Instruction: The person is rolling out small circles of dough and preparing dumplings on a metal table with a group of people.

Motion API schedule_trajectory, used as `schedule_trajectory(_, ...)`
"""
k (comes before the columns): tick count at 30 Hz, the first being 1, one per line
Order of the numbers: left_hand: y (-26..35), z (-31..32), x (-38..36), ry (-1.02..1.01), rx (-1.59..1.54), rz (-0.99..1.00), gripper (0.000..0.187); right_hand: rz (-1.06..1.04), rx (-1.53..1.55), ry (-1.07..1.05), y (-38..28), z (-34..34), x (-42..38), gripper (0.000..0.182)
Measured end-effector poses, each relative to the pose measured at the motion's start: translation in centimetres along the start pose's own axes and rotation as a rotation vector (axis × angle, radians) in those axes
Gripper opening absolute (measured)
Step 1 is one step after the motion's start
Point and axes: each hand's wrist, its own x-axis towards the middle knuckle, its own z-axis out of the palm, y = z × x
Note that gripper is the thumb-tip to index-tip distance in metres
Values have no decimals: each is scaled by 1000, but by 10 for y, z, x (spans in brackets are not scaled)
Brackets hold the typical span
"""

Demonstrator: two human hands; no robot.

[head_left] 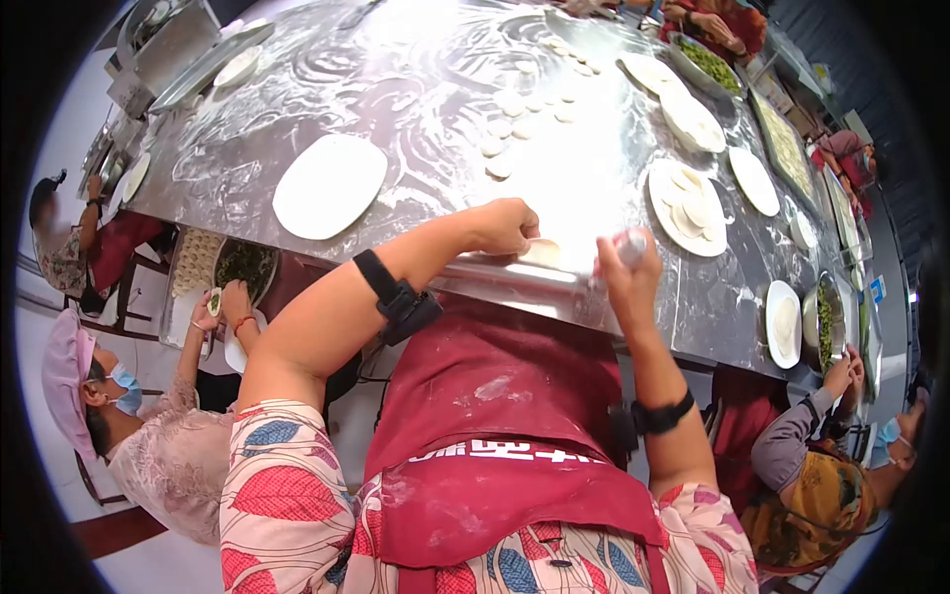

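At the near edge of the floury steel table (435,119), my left hand (505,228) is closed, its fingertips on a small round dough wrapper (542,252). Just to the right, my right hand (630,282) is wrapped round a short whitish, blurred thing (630,246), which looks like a rolling pin; most of it is hidden in the hand. Small flattened dough pieces (498,147) lie in a loose trail beyond my hands. On the right, a white plate (661,213) carries a stack of rolled wrappers (693,206).
A bare white plate (330,188) lies to the left. More plates (754,181) and a bowl of green filling (705,67) line the right. Co-workers sit at both sides; at lower left, a person's hands (230,305) hold a filled wrapper beside a tray of dumplings (196,259).
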Motion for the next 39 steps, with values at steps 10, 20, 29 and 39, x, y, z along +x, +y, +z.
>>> schedule_trajectory(10,9,3,3,34,101,-12,19,7,-25,-6,-3,-2,-5,20)
schedule_trajectory(20,14,7,18,104,158,-7,18,-10,-33,20,-5,14,33,19)
schedule_trajectory(29,11,5,0,98,165,40,21,0,-55,11,-2,8,23,20)
schedule_trajectory(39,11,4,7,40,67,-41,24,58,-4,13,-12,-2,-20,20)
